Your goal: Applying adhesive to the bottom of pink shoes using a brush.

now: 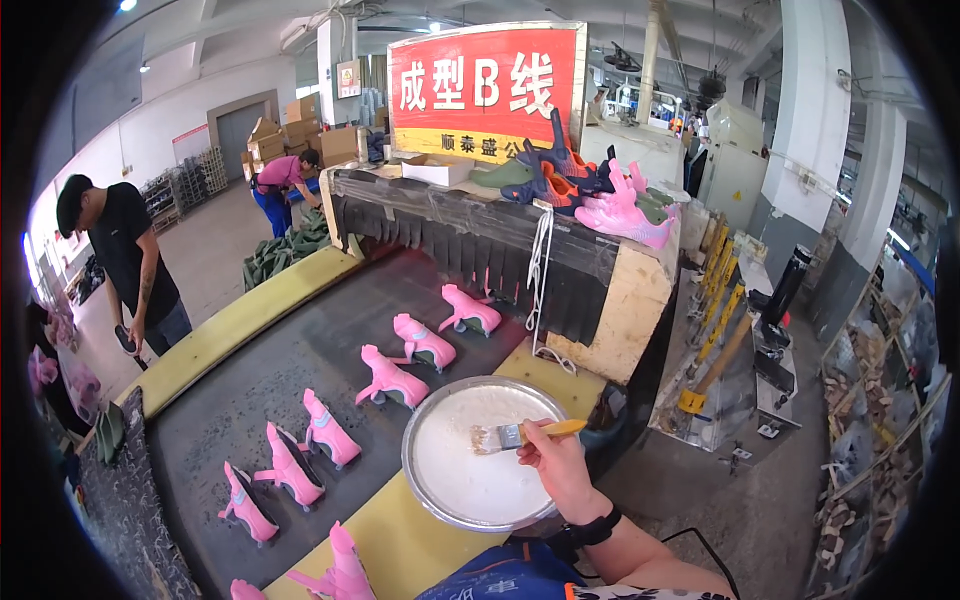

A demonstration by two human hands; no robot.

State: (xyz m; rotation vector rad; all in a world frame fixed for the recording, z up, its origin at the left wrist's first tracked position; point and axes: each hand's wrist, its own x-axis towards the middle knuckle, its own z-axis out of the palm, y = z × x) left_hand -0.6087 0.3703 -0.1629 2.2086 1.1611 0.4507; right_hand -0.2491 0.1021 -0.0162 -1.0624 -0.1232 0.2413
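My right hand point(557, 462) is closed round the yellow wooden handle of a flat paintbrush point(510, 437). Its pale bristles point left, over white liquid in a round metal basin point(408, 463); whether they touch the liquid I cannot tell. The basin stands on the yellow edge of a dark conveyor belt point(220, 400). Pink shoe uppers sit along the belt in two groups, one with a pink upper point(393, 378) near the basin, another with a pink upper point(290, 467) farther left. At the bottom edge another pink upper point(343, 567) is partly cut off. My left hand does not show.
Beyond the basin, a machine tunnel with a black strip curtain point(450, 245) spans the belt. Pink shoes point(630, 212) and dark ones lie on top, before a red sign point(487, 85). Two people work at left. A metal bench point(720, 385) stands at right.
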